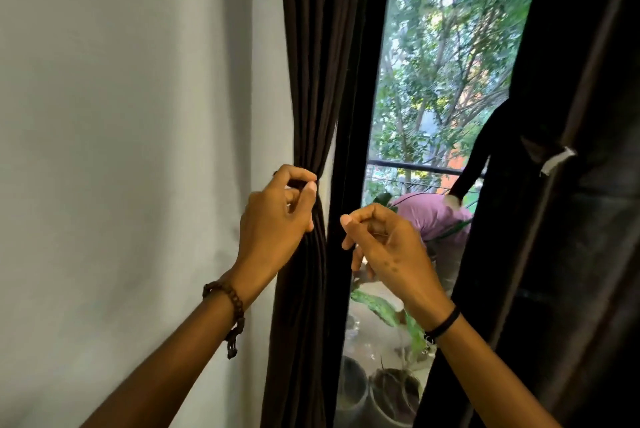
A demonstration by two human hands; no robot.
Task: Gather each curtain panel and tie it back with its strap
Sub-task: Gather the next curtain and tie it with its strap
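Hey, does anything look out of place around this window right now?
Yes. On the right curtain, the strap hangs loose, its white tip dangling, tied round nothing. The left curtain, pinched by the left hand, looks gathered and straight.

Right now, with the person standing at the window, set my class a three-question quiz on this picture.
1. True or false: the left hand pinches the gathered left curtain panel.
2. The loose strap hangs next to: A) the right curtain panel; B) the left curtain panel; C) the left hand.
3. Which wrist wears the beaded bracelet?
Key: 1 true; 2 A; 3 the left wrist.
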